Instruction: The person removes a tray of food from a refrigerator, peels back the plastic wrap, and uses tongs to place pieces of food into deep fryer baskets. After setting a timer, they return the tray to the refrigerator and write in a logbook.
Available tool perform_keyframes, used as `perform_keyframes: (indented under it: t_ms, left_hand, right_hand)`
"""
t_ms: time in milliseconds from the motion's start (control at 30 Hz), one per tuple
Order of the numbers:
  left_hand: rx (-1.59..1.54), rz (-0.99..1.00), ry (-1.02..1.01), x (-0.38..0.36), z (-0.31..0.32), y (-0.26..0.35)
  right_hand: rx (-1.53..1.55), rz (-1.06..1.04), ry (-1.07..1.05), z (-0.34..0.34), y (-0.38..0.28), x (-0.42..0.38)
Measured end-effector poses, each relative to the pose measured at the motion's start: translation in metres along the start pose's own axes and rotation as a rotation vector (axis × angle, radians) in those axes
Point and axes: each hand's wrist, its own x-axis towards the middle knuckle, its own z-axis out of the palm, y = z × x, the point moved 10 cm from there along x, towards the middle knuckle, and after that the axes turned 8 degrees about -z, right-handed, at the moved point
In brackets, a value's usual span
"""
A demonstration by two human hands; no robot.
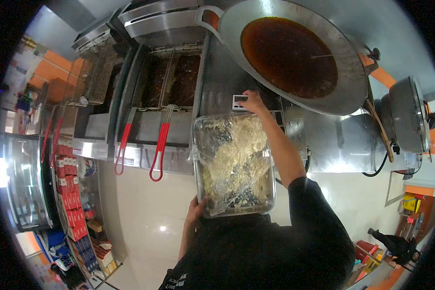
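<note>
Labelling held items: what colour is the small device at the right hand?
The small device has a white casing; best seen in the head view.

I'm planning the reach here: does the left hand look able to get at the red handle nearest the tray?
Likely yes, once free: the left hand holds the corner of the tray, but nothing visible blocks the way to the red handle.
</note>
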Motion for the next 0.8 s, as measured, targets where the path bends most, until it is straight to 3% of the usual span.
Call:
perform_keyframes:
  t_ms: [267, 467, 500, 567, 600, 633, 667, 700, 733, 767, 800]
  left_hand:
    - [-0.139, -0.059, 0.002, -0.009, 0.012, 0.012]
    - [-0.121, -0.061, 0.070, -0.008, 0.010, 0.022]
    - [-0.108, -0.072, 0.072, -0.006, 0.008, 0.021]
    - [-0.137, -0.105, -0.019, 0.010, 0.003, 0.007]
    - [-0.167, -0.136, -0.130, 0.026, 0.004, -0.011]
    - [-0.104, -0.014, -0.146, 0.027, 0.008, 0.001]
    - [-0.043, 0.112, -0.154, 0.026, 0.014, 0.014]
    - [0.012, 0.236, -0.155, 0.022, 0.020, 0.026]
    - [-0.263, -0.091, -0.101, 0.049, 0.010, -0.011]
    - [-0.247, -0.051, -0.221, 0.064, 0.001, -0.022]
    - [-0.319, -0.148, -0.367, 0.060, 0.016, -0.022]
  right_hand:
    - [0.008, 0.005, 0.028, -0.014, -0.009, -0.013]
    - [0.571, -0.056, -0.217, 0.002, 0.009, -0.012]
    - [0.547, -0.080, -0.218, 0.003, 0.011, -0.012]
    - [0.560, -0.199, -0.124, 0.015, 0.019, -0.005]
    - [0.563, -0.121, -0.129, 0.026, 0.033, -0.003]
    - [0.681, -0.106, -0.040, 0.021, 0.031, -0.016]
    - [0.563, -0.154, -0.034, -0.002, 0.007, -0.031]
    - [0.646, -0.016, -0.082, 0.019, 0.029, -0.030]
    - [0.393, 0.017, -0.136, 0.003, 0.014, -0.031]
    - [0.278, -0.014, -0.124, 0.006, 0.014, -0.023]
    - [0.160, -0.042, -0.109, 0.010, 0.014, -0.016]
